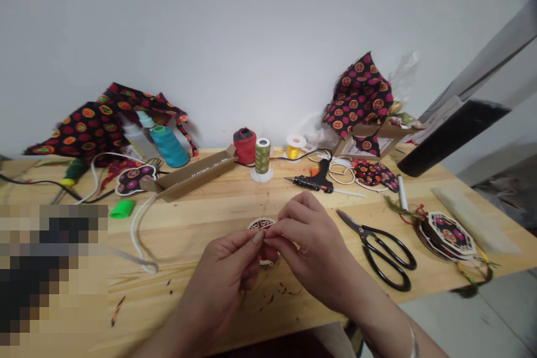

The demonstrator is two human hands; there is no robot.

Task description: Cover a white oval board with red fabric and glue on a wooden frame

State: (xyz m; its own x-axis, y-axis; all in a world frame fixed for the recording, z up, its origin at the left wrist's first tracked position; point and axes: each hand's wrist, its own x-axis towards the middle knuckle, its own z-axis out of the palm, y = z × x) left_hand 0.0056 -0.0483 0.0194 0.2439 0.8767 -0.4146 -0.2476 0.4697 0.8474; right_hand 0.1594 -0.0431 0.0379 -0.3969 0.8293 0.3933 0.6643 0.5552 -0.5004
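Both hands meet over the front middle of a wooden table (197,224). My left hand (226,274) and my right hand (312,246) pinch together, fingertips touching, at a small round white fretwork ornament (260,224) with red parts. The hands hide most of the ornament, and only its upper rim shows between them. Fingers of both hands are closed in a pinch on it.
Black scissors (384,249) lie right of my hands, a black glue gun (314,180) behind them. Thread spools stand at the back: red (245,145), green (262,155), yellow (293,151), teal (169,146). Patterned fabric (96,120), a cardboard strip (195,173), white cord (138,235), finished ornaments (450,235).
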